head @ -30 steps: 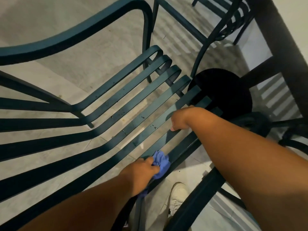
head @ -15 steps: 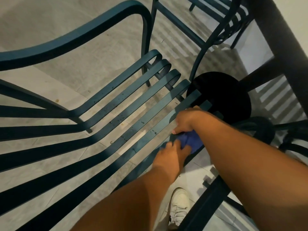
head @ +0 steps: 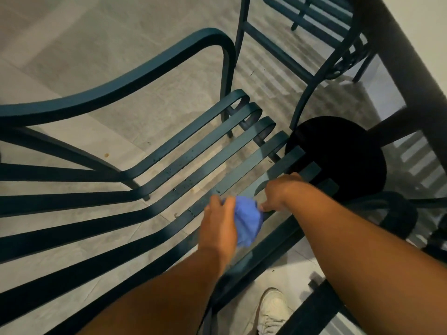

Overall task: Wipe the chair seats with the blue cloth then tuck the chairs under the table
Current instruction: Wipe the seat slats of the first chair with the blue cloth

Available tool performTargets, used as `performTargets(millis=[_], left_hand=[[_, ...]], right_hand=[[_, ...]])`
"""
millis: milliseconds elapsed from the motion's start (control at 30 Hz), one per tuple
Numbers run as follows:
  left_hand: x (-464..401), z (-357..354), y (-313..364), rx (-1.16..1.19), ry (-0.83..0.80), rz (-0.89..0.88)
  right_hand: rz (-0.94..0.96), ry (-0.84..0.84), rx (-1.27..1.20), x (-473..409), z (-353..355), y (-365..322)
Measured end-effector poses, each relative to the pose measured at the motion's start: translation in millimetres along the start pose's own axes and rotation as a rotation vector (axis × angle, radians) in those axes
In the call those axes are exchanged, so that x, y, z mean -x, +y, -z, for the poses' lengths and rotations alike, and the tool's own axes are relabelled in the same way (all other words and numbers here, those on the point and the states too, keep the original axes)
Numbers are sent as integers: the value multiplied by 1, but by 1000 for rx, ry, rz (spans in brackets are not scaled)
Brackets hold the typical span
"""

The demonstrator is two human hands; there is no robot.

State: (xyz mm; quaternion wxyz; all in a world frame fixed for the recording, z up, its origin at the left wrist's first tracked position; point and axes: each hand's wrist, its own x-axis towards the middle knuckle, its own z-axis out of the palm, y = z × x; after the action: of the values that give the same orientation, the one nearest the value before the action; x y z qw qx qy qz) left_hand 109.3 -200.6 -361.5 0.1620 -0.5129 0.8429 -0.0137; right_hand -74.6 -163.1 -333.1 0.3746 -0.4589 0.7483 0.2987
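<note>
A dark teal metal chair with a slatted seat fills the view, its armrest arching at the upper left. My left hand grips the bunched blue cloth against the seat slats near the right side. My right hand rests just right of the cloth, fingers curled onto a slat, thumb touching the cloth's edge. Small droplets or specks dot the slats further left. The dark table edge runs down the upper right.
A round black base sits on the floor under the table, just beyond the seat front. A second teal chair stands at the top. My white shoe shows at the bottom on pale floor tiles.
My left hand carried the blue cloth forward along the slats to my right hand, then drew it back slightly left. The view shifted a little.
</note>
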Motion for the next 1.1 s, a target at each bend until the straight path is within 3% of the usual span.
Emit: performTargets(millis=[33,100,167,233,333,400,567,700,833,900,967,1033,1100], left_hand=[[-4,9,14,310,-164,-106],[-11,12,37,377,-96,-352],[-17,9,15,493,-135,-369],[-14,-1,-16,449,-162,-343],[1,-22,-76,274,-358,-320],[11,-29,-97,221,-401,-247],[15,-7,-41,388,-253,-180],[11,2,10,378,-198,-263],[8,4,-28,366,-205,-336],[7,0,-67,341,-156,-240],[0,-6,-103,280,-111,-98],[-13,-3,-121,189,-156,34],[-23,-2,-115,116,-228,15]], right_hand=[[-2,8,5,-1,0,-1],[-10,10,22,-3,0,-3],[-12,19,25,-5,0,-3],[-17,-11,22,-5,-1,-1],[-7,-28,20,-3,0,-3],[-15,-47,-17,0,-1,-6],[-22,-44,-78,2,-4,-8],[-61,-21,-83,7,-1,-14],[11,170,-344,10,5,-18],[79,388,-482,12,11,-20],[137,536,-392,7,15,-25],[159,500,-247,0,14,-27],[156,390,-168,-6,10,-25]])
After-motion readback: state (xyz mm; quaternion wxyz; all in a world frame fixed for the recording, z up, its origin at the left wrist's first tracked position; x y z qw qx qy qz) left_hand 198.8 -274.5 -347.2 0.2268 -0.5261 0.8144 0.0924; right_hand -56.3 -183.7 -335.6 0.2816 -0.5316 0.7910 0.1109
